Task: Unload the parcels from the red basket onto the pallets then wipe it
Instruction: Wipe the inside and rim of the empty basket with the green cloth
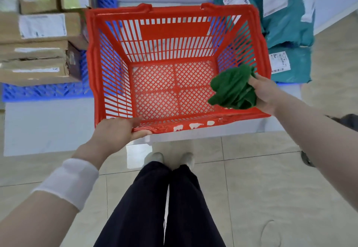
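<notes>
Red basket (174, 33) sits empty on the pale surface (48, 126). Left hand (116, 130) grips its near rim. Right hand (265, 93) clutches a green cloth (232, 88) over it.

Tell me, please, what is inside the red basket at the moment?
No parcels show inside the red basket; its mesh floor is visible. The green cloth, held in the right hand, hangs in the near right corner and covers that patch of floor and wall.
</notes>
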### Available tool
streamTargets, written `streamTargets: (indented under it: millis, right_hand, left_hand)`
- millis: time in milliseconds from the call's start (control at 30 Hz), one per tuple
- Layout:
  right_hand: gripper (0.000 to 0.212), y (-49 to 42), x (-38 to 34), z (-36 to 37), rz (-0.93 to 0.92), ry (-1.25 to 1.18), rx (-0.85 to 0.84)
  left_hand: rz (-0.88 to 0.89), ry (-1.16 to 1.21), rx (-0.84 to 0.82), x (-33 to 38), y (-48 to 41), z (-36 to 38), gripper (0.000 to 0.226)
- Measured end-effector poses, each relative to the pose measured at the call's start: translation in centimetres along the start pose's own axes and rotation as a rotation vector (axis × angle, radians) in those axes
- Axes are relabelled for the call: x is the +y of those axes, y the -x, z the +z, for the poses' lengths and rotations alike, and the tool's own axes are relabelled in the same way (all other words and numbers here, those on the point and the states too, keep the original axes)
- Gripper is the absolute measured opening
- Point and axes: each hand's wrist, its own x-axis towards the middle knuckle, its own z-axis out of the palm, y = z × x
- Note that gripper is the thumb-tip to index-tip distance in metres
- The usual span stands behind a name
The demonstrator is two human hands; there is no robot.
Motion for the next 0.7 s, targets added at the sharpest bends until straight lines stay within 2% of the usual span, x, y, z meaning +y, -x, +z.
streamTargets:
  millis: [133, 333, 467, 567, 634, 700]
  right_hand:
    - [0.039, 0.1, -0.4, 0.7, -0.068, -0.150, 0.053]
    - [0.039, 1.9, -0.4, 1.4, -0.092, -0.151, -0.014]
    - [0.030, 5.5, -1.1, 1.8, -0.219, -0.071, -0.046]
    - [0.014, 7.9, -0.3, 2.5, -0.409, 0.142, 0.047]
    - [0.022, 8.5, 1.3, 3.3, -0.621, 0.411, 0.033]
    - [0.037, 8.1, 3.8, 3.8, -0.733, 0.770, -0.114]
  left_hand:
    - [-0.026, 0.027, -0.023, 0.2, 0.0, -0.3, 0.089]
    - [-0.091, 0.083, -0.003, 1.0, 0.7, -0.9, 0.066]
    - [-0.101, 0.229, 0.167, 1.9, 2.0, -0.7, 0.053]
    - [-0.056, 0.330, 0.302, 2.8, 2.7, 0.2, 0.042]
    - [-0.029, 0.355, 0.330, 3.0, 2.8, 0.9, 0.043]
    - [-0.020, 0.317, 0.357, 3.0, 2.4, 1.6, 0.044]
